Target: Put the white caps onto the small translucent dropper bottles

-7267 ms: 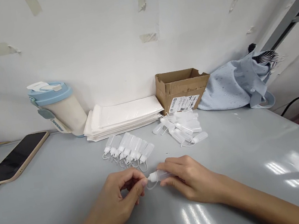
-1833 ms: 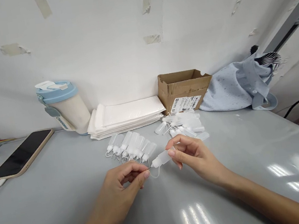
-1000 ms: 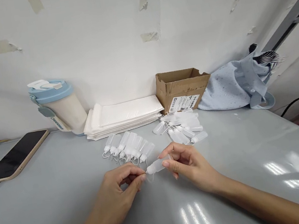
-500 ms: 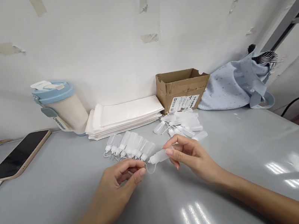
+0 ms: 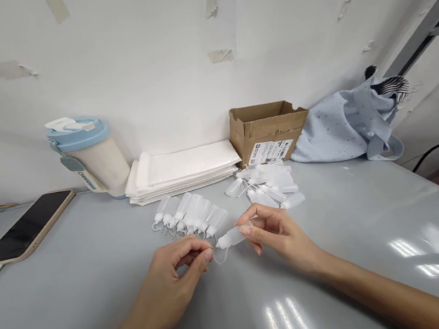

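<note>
A small translucent squeeze bottle [image 5: 231, 237] with a white top lies almost level above the table, its nozzle pointing left. My right hand [image 5: 274, 231] grips the bottle's base between thumb and fingers. At the nozzle, the thumb and forefinger of my left hand [image 5: 186, 258] are pinched together. A thin looped strap [image 5: 222, 261] runs from the bottle's neck to these fingertips, which mostly hide the small cap at its end. Just behind my left hand, several similar bottles [image 5: 187, 211] lie in a slanted row. Beyond my right hand is a loose pile of more bottles [image 5: 274, 181].
White flat packets [image 5: 186, 164] are stacked against the wall, with an open cardboard box [image 5: 270, 128] beside them. A light blue cloth bag [image 5: 334, 127] sits farther right. On the left are a tumbler [image 5: 98, 161] and a phone [image 5: 25, 228] with a cable plugged in.
Both hands and the bottle have shifted slightly left and down towards me. The bottle stays between the hands; the row and pile look the same.
</note>
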Demonstrator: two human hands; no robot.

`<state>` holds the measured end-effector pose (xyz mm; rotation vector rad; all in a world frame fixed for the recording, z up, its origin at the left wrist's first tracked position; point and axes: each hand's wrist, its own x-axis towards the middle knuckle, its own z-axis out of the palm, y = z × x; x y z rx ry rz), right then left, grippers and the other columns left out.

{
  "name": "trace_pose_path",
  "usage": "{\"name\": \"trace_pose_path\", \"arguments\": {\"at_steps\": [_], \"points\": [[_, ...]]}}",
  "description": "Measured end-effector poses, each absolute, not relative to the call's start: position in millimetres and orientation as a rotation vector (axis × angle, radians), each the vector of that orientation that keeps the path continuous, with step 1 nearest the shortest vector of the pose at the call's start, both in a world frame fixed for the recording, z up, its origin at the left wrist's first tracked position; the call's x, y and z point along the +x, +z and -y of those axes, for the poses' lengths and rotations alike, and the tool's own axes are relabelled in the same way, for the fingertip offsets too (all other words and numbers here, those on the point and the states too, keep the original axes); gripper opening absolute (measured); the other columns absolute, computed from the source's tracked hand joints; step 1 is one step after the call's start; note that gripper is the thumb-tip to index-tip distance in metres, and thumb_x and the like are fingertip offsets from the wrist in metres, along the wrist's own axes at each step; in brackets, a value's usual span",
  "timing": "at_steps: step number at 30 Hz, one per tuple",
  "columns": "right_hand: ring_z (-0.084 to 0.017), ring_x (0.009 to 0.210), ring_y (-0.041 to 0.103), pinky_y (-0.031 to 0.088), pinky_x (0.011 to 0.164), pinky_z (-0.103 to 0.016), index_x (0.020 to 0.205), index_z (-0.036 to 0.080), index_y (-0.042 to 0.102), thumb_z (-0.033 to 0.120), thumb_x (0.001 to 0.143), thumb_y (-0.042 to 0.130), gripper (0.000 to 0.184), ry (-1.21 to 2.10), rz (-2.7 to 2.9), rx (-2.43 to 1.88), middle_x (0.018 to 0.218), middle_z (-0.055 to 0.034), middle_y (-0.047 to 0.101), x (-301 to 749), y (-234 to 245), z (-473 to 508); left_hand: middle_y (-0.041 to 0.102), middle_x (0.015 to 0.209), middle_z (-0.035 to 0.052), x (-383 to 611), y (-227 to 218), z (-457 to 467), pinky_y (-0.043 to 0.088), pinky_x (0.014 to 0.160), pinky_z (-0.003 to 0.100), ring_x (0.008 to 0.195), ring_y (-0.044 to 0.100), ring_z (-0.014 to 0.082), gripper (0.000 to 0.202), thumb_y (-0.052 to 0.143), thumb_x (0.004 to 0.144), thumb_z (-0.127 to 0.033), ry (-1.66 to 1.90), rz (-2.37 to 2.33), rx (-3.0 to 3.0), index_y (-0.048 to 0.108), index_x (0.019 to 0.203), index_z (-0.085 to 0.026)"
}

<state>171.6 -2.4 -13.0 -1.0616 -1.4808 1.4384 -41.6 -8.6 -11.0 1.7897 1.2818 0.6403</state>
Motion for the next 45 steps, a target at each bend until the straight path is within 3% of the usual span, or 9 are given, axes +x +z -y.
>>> {"name": "trace_pose_path", "arguments": {"at_steps": [29, 40, 45], "points": [[-0.008, 0.046, 0.039, 0.029, 0.049, -0.022, 0.087, 0.015, 0.059, 0.038, 0.085, 0.056, 0.023, 1.443, 1.487, -1.091, 0.049, 0.0061, 0.049, 168.7, -17.6, 4.8, 0.060, 0.069, -0.0018, -41.2, -13.8, 9.6, 0.043, 0.064, 0.023, 0.066, 0.055, 0.0143, 0.023, 0.046, 0.087, -0.031, 0.596, -1.237, 1.862, 0.062, 0.074, -0.022], [-0.011, 0.053, 0.046, 0.033, 0.059, -0.027, 0.093, 0.018, 0.059, 0.037, 0.087, 0.057, 0.020, 1.410, 1.430, -1.043, 0.054, 0.0050, 0.053, 177.0, -12.7, 0.6, 0.061, 0.068, 0.0012, -41.2, -7.8, 10.3, 0.046, 0.059, 0.025, 0.066, 0.056, 0.0160, 0.038, 0.039, 0.090, -0.044, 0.645, -1.357, 1.691, 0.067, 0.079, -0.020], [-0.010, 0.053, 0.046, 0.033, 0.059, -0.026, 0.093, 0.018, 0.059, 0.037, 0.087, 0.058, 0.020, 1.417, 1.437, -1.050, 0.054, 0.0050, 0.054, 176.9, -13.5, -1.3, 0.062, 0.069, 0.0009, -40.6, -8.6, 10.0, 0.046, 0.057, 0.024, 0.065, 0.058, 0.0160, 0.031, 0.046, 0.086, -0.043, 0.639, -1.356, 1.671, 0.068, 0.083, -0.021]]}}
